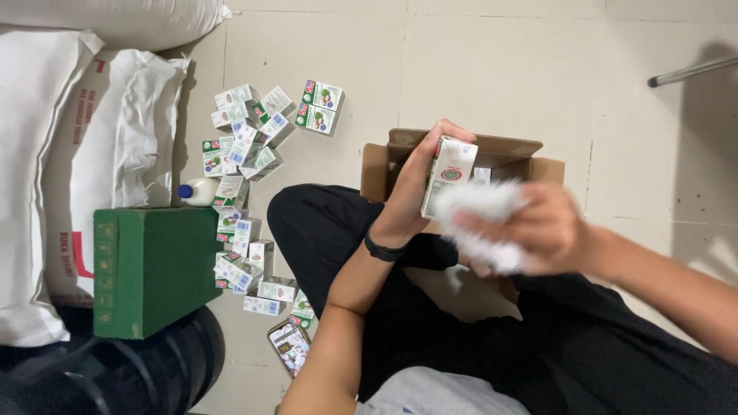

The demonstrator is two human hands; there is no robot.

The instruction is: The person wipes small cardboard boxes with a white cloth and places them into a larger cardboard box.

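A: Obs. 1, nearest. Person is seated on the tiled floor, legs crossed. A phone lies face-up on the floor by the left knee.

B: Hands?

A: Left hand is closed around a small white carton, held upright over the lap. Right hand is clenched on a white cloth, blurred, pressed against the carton's lower side. Looks like wiping, by my reading.

B: Progress?

A: Judged partway. One carton in hand; a loose pile of small cartons lies scattered on the floor to the left, many pieces. Cannot tell which are already wiped.

B: Containers?

A: Open cardboard box just beyond the knees, flaps up; at least one white carton shows inside behind the held one, the rest hidden. Green box at left is shut, contents not visible. A white bottle with blue cap lies just behind it.

B: Farthest?

A: White sacks stacked along the left edge.
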